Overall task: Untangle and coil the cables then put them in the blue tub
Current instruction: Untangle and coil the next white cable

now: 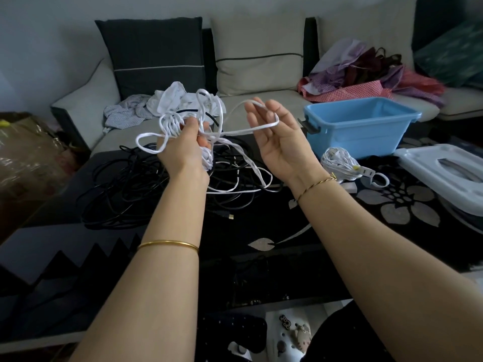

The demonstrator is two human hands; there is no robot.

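My left hand (184, 145) grips a bunch of loops of a flat white cable (230, 133) above the table. A strand of that cable runs rightward and loops over the straight fingers of my right hand (274, 134), palm up. More of the white cable trails down onto a tangle of black cables (125, 189) lying on the dark table. A coiled white cable (339, 163) with a plug lies beside the blue tub (360, 137), which stands at the table's far right with nothing visible inside.
A white lid (444, 171) lies right of the tub. The dark glass table (261, 257) has flower patterns. Behind it stands a sofa (256, 61) with cushions, white clothes (177, 100) and a pile of red and purple fabric (366, 74).
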